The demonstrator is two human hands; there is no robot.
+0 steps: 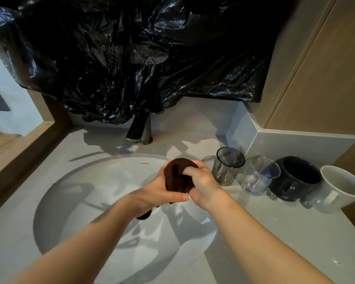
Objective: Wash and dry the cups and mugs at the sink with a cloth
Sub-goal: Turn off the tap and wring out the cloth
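Note:
Over the right side of the white sink basin point(74, 193), my two hands wrap a dark brown cloth point(175, 173) around something I cannot see. My left hand point(158, 191) grips the bundle from below and the left. My right hand point(201, 181) pinches the cloth from the right, fingers curled into its folds. A tail of the cloth hangs down under my left wrist. On the counter to the right stand a smoky grey glass point(226, 167), a clear iridescent glass point(256, 175), a black mug point(295, 179) and a white mug point(340, 187).
A metal faucet point(140, 131) rises behind the basin, its top hidden under black plastic sheeting point(131, 54) that covers the wall. A grey ledge point(295, 144) and wooden cabinet point(326, 78) close off the right side. The grey counter point(275, 232) runs around the basin.

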